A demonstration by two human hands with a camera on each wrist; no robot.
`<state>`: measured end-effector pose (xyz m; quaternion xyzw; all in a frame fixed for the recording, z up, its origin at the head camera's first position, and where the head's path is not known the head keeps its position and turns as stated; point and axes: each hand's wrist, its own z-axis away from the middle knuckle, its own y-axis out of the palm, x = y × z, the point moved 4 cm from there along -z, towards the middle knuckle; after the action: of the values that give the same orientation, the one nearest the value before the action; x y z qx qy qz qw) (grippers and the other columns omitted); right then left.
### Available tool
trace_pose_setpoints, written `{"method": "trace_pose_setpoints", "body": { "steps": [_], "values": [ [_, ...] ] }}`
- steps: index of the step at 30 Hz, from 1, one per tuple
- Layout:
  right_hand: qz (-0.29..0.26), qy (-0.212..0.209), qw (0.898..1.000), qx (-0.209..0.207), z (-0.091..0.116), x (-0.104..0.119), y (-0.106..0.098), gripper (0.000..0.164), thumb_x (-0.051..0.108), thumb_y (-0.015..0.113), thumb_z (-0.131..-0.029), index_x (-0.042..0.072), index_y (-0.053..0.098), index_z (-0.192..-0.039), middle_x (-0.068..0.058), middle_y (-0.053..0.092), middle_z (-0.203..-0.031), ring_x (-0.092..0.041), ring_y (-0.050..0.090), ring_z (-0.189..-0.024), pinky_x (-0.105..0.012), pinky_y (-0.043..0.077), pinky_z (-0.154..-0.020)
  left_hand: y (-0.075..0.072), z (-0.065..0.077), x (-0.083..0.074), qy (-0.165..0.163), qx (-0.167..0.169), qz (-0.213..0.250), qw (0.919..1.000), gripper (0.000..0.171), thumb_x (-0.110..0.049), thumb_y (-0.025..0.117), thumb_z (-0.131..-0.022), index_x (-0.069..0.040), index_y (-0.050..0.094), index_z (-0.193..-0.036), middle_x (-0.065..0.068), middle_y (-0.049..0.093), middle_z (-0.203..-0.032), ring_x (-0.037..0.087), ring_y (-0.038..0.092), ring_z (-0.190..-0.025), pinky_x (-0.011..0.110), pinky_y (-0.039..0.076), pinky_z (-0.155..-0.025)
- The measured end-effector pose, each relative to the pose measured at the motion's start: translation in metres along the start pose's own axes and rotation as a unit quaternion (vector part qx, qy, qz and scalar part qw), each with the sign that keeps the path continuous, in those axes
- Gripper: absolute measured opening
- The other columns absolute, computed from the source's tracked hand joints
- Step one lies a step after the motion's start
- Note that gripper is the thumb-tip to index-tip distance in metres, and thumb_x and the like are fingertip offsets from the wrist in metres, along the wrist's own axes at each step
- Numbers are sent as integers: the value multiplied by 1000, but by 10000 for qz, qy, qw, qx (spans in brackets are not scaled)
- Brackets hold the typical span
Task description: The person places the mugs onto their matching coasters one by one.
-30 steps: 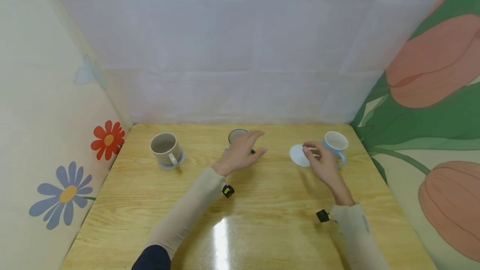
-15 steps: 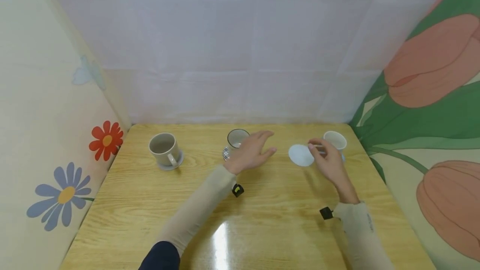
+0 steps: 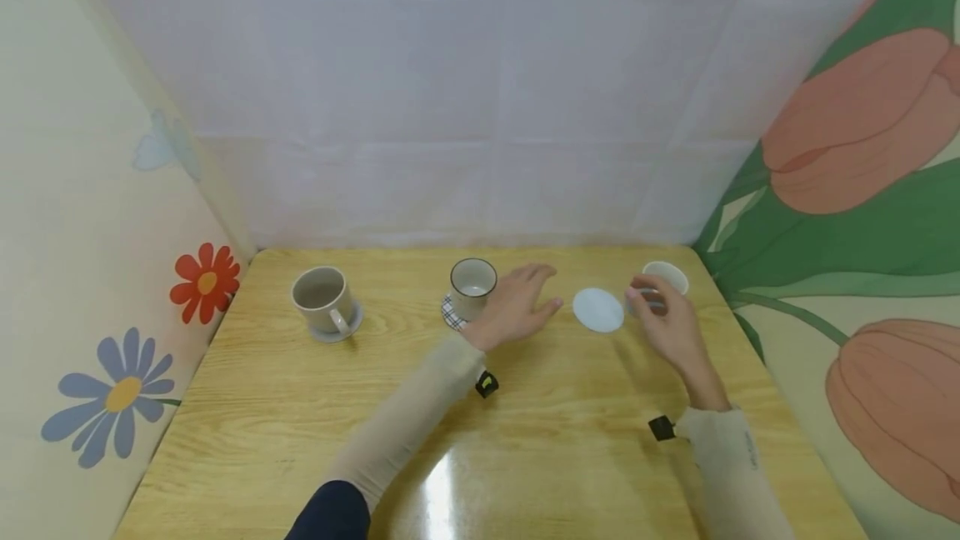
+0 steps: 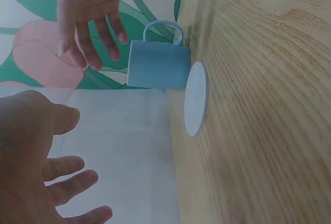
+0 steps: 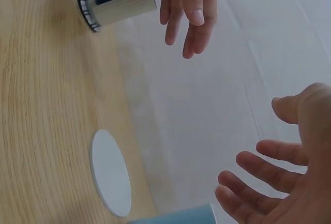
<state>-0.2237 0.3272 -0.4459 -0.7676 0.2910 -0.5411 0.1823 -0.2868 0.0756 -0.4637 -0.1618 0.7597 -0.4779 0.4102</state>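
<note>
My left hand hovers above the table just right of a cream mug with a dark rim, fingers extended and holding nothing. That mug stands on a checked coaster. Over at the right, my right hand is in front of a light blue mug, partly hiding it in the head view. Its fingers are loosely bent, with nothing between them; I see no contact with the mug. A round white coaster lies flat on the table between the hands, beside the blue mug and bearing nothing.
A larger grey-beige mug stands on a light grey coaster at the left. The wooden table meets a white cloth backdrop behind, with flower-printed panels on both sides.
My left hand has moved right, uncovering the cream mug and its checked coaster. My right hand has drifted right, off the white coaster and in front of the blue mug. The mugs stay put.
</note>
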Motion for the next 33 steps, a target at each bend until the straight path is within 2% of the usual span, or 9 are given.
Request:
{"method": "trace_pose_setpoints", "body": {
  "steps": [4, 7, 10, 12, 18, 26, 33],
  "values": [
    [126, 63, 9998, -157, 3, -7, -8, 39, 23, 61, -110, -2, 63, -140, -25, 67, -137, -40, 68, -119, -1, 41, -89, 6, -4, -3, -32, -14, -43, 10000, 59, -43, 55, -111, -14, 44, -161, 7, 47, -166, 28, 43, -155, 51, 34, -129],
    [200, 148, 9992, -301, 5, -12, -14, 40, 24, 62, -110, -3, 64, -139, -24, 68, -137, -16, 66, -114, -2, 43, -88, 9, -7, -6, -25, -2, -51, 10000, 59, -43, 55, -111, -14, 44, -161, 7, 47, -166, 27, 44, -154, 51, 35, -129],
    [250, 256, 9986, -398, 6, -17, -19, 41, 25, 63, -109, -2, 64, -140, -25, 68, -137, 9, 57, -107, -2, 44, -87, 13, -10, -8, -48, 30, -45, 10000, 59, -43, 56, -111, -13, 44, -161, 8, 47, -166, 27, 43, -154, 50, 35, -129],
    [242, 308, 9981, -469, 7, -20, -23, 42, 26, 63, -109, -3, 64, -139, -26, 67, -137, 19, 51, -103, -2, 44, -85, 16, -13, -9, -75, 31, -36, 10000, 59, -42, 56, -111, -13, 44, -161, 8, 47, -166, 27, 43, -154, 50, 35, -129],
    [195, 342, 9960, -800, 6, -30, -31, 39, 22, 65, -107, -5, 66, -135, -26, 66, -136, 21, 52, -99, 0, 44, -82, 24, -23, -10, -181, 61, -189, 9996, 58, -43, 53, -112, -14, 43, -161, 6, 46, -166, 26, 43, -155, 47, 33, -130],
    [246, 618, 9940, -867, 10, -41, -39, 39, 25, 64, -108, -4, 66, -134, -27, 64, -141, 24, 49, -97, 1, 43, -81, 37, -32, -16, -294, 21, -160, 9994, 58, -44, 55, -111, -13, 47, -159, 5, 49, -165, 25, 45, -154, 46, 34, -130],
    [307, 690, 9914, -1065, 14, -51, -44, 40, 25, 65, -107, -6, 67, -133, -26, 64, -135, 22, 50, -95, 2, 44, -78, 53, -37, -9, -570, 16, -37, 9984, 58, -44, 55, -110, -14, 47, -159, 5, 49, -164, 24, 45, -154, 45, 35, -130]
  ]
}}
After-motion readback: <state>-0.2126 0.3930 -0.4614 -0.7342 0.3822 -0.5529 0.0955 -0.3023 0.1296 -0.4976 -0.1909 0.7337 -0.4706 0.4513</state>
